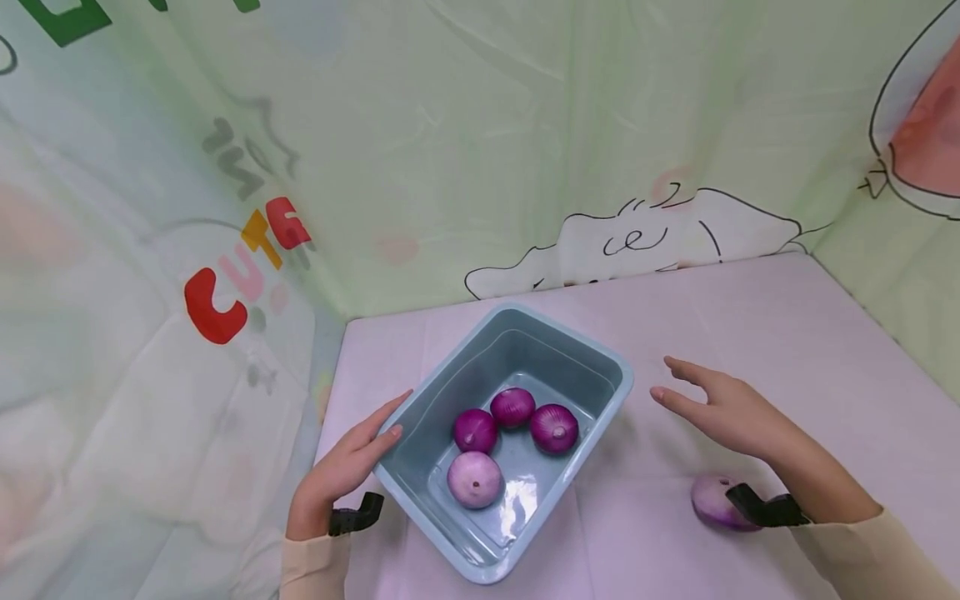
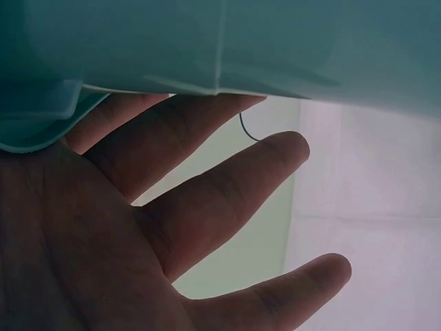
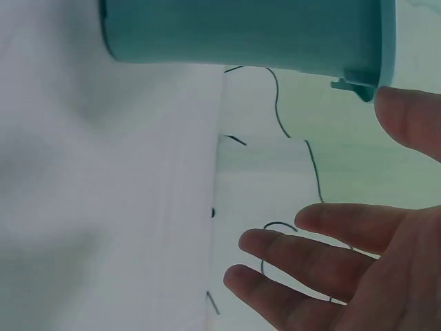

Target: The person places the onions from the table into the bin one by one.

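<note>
A light blue plastic basin [image 1: 517,492] is held at an angle, with several red onions [image 1: 554,428] inside; one of them is a paler onion [image 1: 475,480] nearest the front. My left hand [image 1: 352,458] grips the basin's left rim, thumb over the edge and fingers underneath. In the left wrist view the fingers [image 2: 227,186] spread below the basin wall [image 2: 151,41]. To the right of the basin, my right hand [image 1: 738,412] is apart from it, fingers extended and holding nothing. Another pale purple onion [image 1: 712,500] lies on the table below the right wrist, partly hidden by the black wrist mount.
A pale pinkish cloth [image 1: 637,542] covers the table. Printed curtains stand round it, with a green back curtain [image 1: 450,167] along the far edge and a whitish side curtain [image 1: 150,417] close to the left arm.
</note>
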{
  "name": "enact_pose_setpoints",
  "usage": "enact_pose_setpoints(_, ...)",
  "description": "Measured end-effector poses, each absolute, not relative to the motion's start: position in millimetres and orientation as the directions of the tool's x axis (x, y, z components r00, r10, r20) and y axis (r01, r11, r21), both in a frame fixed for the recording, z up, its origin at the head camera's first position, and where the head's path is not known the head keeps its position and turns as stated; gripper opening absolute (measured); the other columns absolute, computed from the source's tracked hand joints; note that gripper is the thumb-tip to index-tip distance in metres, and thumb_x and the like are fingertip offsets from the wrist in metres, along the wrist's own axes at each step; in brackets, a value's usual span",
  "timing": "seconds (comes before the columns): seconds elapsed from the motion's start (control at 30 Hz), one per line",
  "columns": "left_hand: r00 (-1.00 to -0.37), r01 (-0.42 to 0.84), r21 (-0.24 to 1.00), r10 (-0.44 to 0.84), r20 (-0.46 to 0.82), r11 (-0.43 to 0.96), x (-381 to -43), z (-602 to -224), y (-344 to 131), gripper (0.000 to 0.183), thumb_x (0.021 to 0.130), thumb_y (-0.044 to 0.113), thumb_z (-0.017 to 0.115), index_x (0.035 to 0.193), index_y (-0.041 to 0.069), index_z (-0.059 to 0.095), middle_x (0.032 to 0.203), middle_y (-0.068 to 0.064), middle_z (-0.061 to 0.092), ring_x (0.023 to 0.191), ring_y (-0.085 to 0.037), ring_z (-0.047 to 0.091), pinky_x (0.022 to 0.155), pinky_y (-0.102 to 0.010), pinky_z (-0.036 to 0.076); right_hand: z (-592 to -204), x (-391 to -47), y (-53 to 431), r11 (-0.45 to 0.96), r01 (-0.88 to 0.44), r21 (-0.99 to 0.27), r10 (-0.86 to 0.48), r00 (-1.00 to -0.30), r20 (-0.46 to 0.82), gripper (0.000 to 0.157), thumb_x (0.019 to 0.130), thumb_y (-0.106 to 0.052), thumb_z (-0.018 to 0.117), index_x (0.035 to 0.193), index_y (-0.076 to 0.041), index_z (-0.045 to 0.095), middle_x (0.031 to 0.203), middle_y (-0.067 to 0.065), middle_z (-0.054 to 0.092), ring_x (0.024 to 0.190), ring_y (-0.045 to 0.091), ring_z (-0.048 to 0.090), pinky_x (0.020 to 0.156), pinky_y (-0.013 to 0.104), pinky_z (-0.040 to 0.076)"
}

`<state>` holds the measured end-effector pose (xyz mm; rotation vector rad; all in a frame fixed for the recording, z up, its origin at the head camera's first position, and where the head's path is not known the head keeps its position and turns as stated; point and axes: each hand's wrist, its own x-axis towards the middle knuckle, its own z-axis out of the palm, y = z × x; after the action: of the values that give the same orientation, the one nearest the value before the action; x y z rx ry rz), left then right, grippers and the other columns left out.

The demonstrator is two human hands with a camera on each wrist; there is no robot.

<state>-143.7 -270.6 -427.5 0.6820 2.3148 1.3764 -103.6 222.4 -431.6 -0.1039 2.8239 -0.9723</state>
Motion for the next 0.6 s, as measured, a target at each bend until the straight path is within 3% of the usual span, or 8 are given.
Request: enact_pose_setpoints(0.6,-0.82,0.226,0.885,0.57,-0.052,0.407,-144,-429,-271,0.05,0.103,0.014,0.044,0.151,0.015,0.029,0.15,-0.004,0.033,0.131,-0.026,0.038,0.1,-0.054,0.032,-493,-69,233,0.81,0.031,-0.585,-0.112,-0.972,-0.207,0.101,0.082,-0.063,0.062,0.145,0.008,0.028,0.141,0.035,0.033,0.125,0.055,0.03,0.092,0.069,0.028)
